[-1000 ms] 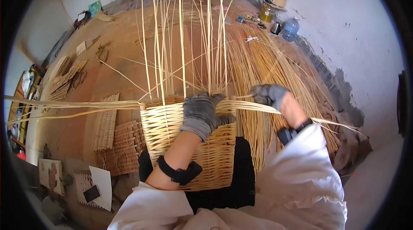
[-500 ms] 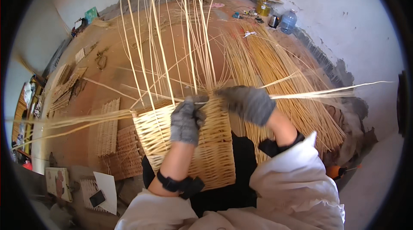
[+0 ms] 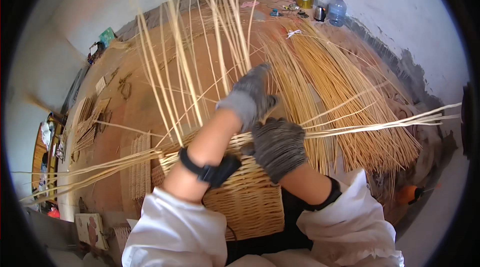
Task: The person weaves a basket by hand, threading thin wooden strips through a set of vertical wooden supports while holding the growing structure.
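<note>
Cane bundle (image 3: pixel 345 102) lies on brown floor (image 3: pixel 115 109) near pale wall (image 3: pixel 395 17); right hand (image 3: pixel 279 148) clasps the woven basket (image 3: pixel 247 209) at its rim; left hand (image 3: pixel 251 93) nears upright rods (image 3: pixel 183 59), grip unclear

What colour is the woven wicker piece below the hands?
The woven wicker piece is pale straw yellow, best seen in the head view.

The basket (image 3: pixel 246 213) is pale straw in woven rows. Left glove (image 3: pixel 248 94) is grey, right glove (image 3: pixel 280 149) darker grey with streaky lines. Sleeves (image 3: pixel 175 229) white, wrist straps (image 3: pixel 221 171) black, canes (image 3: pixel 345 104) golden, floor (image 3: pixel 117 134) reddish brown, jug (image 3: pixel 337 12) kinda blue.
</note>
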`<state>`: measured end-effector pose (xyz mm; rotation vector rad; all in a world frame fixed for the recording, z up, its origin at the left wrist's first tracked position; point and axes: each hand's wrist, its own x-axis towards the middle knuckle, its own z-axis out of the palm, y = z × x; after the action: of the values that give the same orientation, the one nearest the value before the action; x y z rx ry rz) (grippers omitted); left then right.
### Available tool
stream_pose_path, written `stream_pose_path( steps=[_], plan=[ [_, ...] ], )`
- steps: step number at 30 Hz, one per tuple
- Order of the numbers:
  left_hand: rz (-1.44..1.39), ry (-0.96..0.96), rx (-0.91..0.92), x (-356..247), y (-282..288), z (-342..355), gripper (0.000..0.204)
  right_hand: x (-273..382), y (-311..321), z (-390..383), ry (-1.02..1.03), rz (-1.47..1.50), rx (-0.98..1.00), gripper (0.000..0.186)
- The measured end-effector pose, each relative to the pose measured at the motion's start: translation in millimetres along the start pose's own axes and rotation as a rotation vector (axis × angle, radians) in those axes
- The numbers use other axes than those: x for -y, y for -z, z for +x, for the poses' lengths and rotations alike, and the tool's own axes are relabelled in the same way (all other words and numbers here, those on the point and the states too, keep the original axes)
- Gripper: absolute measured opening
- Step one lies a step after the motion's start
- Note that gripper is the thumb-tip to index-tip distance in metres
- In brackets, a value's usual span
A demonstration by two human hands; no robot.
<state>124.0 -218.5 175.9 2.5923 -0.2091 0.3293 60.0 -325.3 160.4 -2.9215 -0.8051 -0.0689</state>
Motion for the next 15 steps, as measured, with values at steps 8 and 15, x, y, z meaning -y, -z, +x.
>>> stream_pose_path(
  steps=[8, 15],
  plan=[
    [-0.491, 0.339, -1.103, 89.1, 10.8, -218.6, 0.022, -6.7, -15.1, -17.5, 0.278, 0.190, -0.717, 0.036],
    [-0.986, 0.493, -0.936, 102.4, -2.2, -182.6, 0.018, 110.7, -35.4, 64.1, 0.788, 1.101, -0.366, 0.029]
  ],
)
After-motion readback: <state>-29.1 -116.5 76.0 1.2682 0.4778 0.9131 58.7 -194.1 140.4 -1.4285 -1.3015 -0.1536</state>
